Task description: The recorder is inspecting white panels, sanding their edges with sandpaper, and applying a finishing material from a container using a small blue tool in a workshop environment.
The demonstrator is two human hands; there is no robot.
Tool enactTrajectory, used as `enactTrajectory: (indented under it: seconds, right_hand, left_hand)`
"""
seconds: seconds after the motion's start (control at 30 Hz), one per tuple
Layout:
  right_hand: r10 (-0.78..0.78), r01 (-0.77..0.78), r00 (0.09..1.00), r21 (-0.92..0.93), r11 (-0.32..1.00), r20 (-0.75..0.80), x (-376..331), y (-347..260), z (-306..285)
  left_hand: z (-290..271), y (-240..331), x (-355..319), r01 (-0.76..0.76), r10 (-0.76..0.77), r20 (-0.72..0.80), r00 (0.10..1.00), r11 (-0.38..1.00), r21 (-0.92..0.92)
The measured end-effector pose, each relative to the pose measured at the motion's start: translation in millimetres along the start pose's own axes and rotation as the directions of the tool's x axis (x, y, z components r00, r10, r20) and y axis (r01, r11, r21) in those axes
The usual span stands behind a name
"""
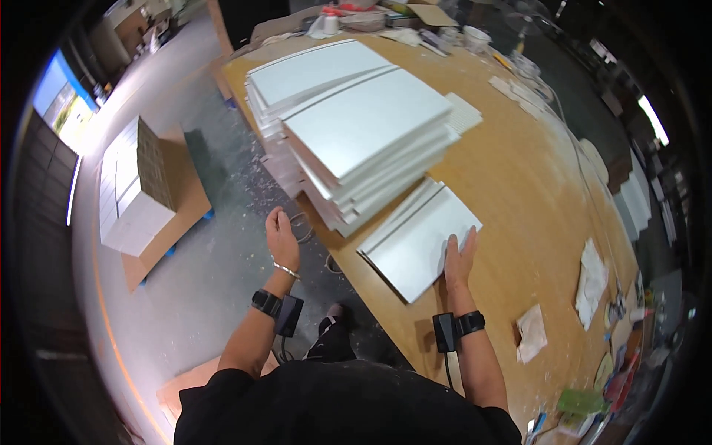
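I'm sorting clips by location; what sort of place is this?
Probably a workshop or factory floor: a wooden worktable, white panels piled on it, and another white stack on a brown board.

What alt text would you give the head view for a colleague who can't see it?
A person's right hand touches a low pile of white panels on a tan table; the left hand, seemingly empty, hangs past the table's edge. A taller stack of white panels stands beyond the pile, with another white stack on cardboard at left.
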State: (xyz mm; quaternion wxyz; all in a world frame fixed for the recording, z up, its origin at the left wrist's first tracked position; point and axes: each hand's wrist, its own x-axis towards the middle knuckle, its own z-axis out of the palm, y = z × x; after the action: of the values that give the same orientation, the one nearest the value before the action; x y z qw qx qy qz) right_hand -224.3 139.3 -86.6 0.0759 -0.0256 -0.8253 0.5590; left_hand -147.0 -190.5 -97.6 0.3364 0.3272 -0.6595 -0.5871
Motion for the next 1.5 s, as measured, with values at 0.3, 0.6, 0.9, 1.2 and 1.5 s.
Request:
enactTrajectory:
  seconds: [0.3,0.6,0.9,1.2,1.5]
  right_hand:
    - [0.037,-0.069,0.981,-0.166,0.984,-0.188,-1,-25,64]
    - [0.051,-0.087,0.987,-0.234,0.968,-0.153,-2,-24,54]
    - [0.072,-0.074,0.979,-0.006,0.997,-0.192,-1,-27,63]
    - [0.161,-0.111,0.962,0.223,0.968,-0.221,-2,-34,69]
    - [0.053,-0.085,0.972,-0.132,0.988,-0.230,4,-53,115]
  left_hand:
    - [-2,-6,191,-0.153,0.160,0.136,0.978,0.986,-0.065]
    - [6,-15,271,0.058,0.094,0.409,0.908,0.937,-0.345]
    - [32,-12,219,0.008,0.013,0.110,0.994,0.983,-0.182]
    - [35,-37,233,0.015,-0.031,-0.075,0.997,0.978,-0.210]
    - [9,-53,226,0.143,-0.143,0.126,0.982,0.990,0.013]
